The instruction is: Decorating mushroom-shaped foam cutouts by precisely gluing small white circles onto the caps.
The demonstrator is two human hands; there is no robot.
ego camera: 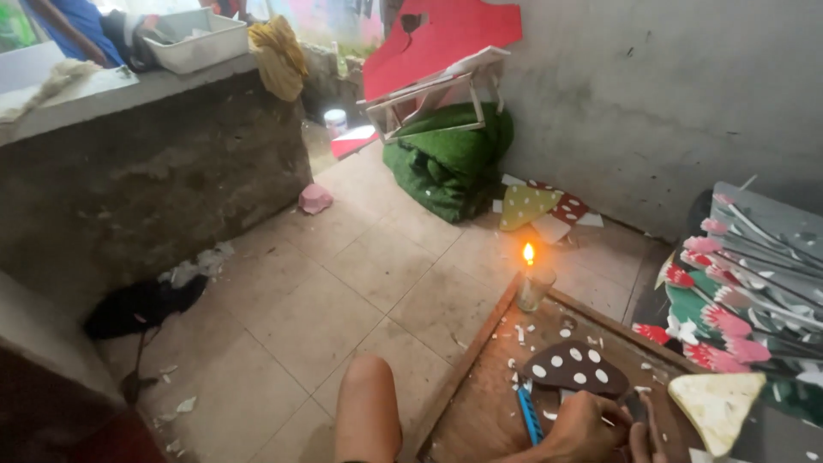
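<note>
Bottom right, both hands [600, 429] curl shut on something I can't make out — brown dotted mushroom cutout [574, 366] lies long-axis left-right, blue cutter [528, 413] pointing up-frame.

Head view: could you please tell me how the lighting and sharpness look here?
Head view: dim and soft throughout; the candle flame glares, blown out to yellow-white; daylight overexposes the top-left ledge; the hand at the bottom edge is slightly blurred; wide-angle bending shows at the edges.

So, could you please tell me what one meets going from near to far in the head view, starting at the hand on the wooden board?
Hand → brown mushroom-shaped cutout with white dots → lit candle in a glass → yellow-green dotted mushroom cutout → folded green turf mat → red cutout sheet against the wall.
</note>
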